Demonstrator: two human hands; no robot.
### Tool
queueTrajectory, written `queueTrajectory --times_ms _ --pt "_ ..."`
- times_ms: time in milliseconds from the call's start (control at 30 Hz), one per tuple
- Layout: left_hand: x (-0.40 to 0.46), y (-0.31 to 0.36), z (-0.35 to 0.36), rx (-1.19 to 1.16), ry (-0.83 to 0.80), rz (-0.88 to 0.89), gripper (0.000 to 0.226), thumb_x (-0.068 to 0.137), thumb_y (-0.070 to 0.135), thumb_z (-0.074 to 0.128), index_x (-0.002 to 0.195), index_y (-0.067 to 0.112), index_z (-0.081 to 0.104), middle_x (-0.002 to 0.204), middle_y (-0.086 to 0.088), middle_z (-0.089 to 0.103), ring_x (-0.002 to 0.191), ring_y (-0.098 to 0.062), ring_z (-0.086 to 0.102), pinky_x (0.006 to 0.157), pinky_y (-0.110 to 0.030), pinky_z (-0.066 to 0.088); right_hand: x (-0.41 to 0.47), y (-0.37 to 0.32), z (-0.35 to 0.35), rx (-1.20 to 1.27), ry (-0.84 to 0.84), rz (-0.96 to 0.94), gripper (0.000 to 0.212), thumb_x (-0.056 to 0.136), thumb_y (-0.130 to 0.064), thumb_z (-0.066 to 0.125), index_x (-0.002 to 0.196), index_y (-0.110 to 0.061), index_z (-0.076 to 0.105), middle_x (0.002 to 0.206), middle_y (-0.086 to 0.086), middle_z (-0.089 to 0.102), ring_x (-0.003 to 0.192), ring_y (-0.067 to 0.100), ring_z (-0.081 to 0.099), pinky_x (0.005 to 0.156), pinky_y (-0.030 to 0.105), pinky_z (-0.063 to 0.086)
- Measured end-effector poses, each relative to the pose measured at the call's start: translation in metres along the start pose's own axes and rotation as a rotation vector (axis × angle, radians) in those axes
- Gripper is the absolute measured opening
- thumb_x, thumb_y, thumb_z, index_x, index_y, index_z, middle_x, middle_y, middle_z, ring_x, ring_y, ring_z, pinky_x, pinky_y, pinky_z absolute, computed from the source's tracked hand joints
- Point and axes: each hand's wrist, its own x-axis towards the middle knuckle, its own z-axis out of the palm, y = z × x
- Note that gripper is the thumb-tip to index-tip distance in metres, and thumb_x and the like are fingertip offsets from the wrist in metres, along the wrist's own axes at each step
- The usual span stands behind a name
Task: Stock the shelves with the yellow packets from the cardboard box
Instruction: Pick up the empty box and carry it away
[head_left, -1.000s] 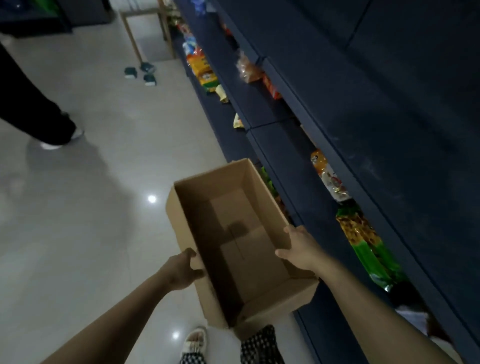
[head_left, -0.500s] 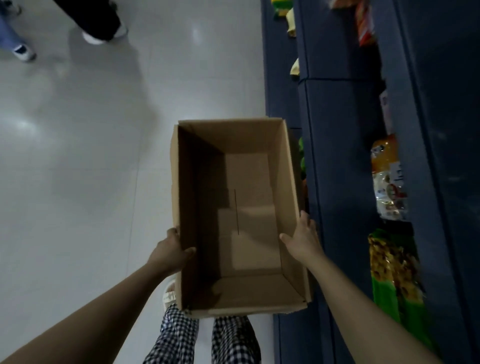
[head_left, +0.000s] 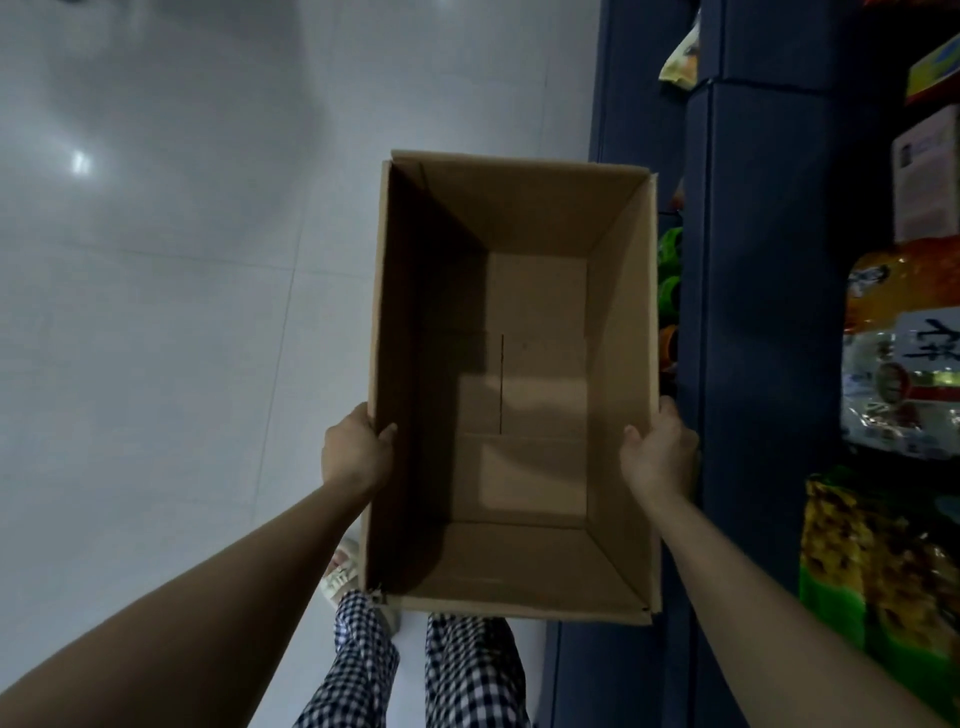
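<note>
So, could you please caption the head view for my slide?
Both hands, left hand and right hand, grip an empty brown cardboard box beside dark blue shelves.

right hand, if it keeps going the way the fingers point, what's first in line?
The right hand grips the cardboard box wall, fingers pointing along its outside. Next probably the dark blue shelf edge; depth unclear.

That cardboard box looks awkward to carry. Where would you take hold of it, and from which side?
Probably by the two long side walls, from either side, as now: the left hand and right hand each grip the cardboard box at its rim, thumbs hooked inside. It is open-topped and empty, with no handles showing, so the rims of its walls give the best hold.
</note>
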Motion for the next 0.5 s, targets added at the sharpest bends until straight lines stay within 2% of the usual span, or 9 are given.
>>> queueTrajectory --times_ms 200,333,500 --pt "0.004 -0.010 -0.017 0.033 0.069 0.004 0.025 0.094 0.018 0.053 0.112 0.003 0.060 0.102 -0.019 0.066 0.093 -0.035 0.063 0.076 -0.037 0.050 -0.018 -0.020 -0.001 -0.045 0.037 -0.023 0.035 0.090 -0.004 0.055 0.125 -0.005 0.050 0.107 0.020 0.063 0.094 0.034 0.062 0.077 0.042 0.055" --pt "0.002 -0.033 -0.046 0.042 0.101 -0.016 0.025 0.094 0.019 0.053 0.111 0.003 0.061 0.101 -0.018 0.066 0.092 -0.034 0.063 0.070 -0.033 0.045 -0.046 -0.046 0.002 -0.140 0.014 -0.043 0.035 0.092 -0.009 0.053 0.126 -0.006 0.046 0.106 0.020 0.062 0.095 0.036 0.062 0.073 0.042 0.054" --pt "-0.008 -0.086 -0.099 0.052 0.163 -0.063 0.026 0.093 0.023 0.055 0.107 0.004 0.063 0.098 -0.019 0.065 0.091 -0.037 0.062 0.073 -0.038 0.049 -0.096 -0.091 0.012 -0.241 -0.036 -0.138 0.031 0.094 -0.011 0.049 0.124 -0.005 0.042 0.105 0.020 0.061 0.094 0.036 0.061 0.068 0.040 0.051"
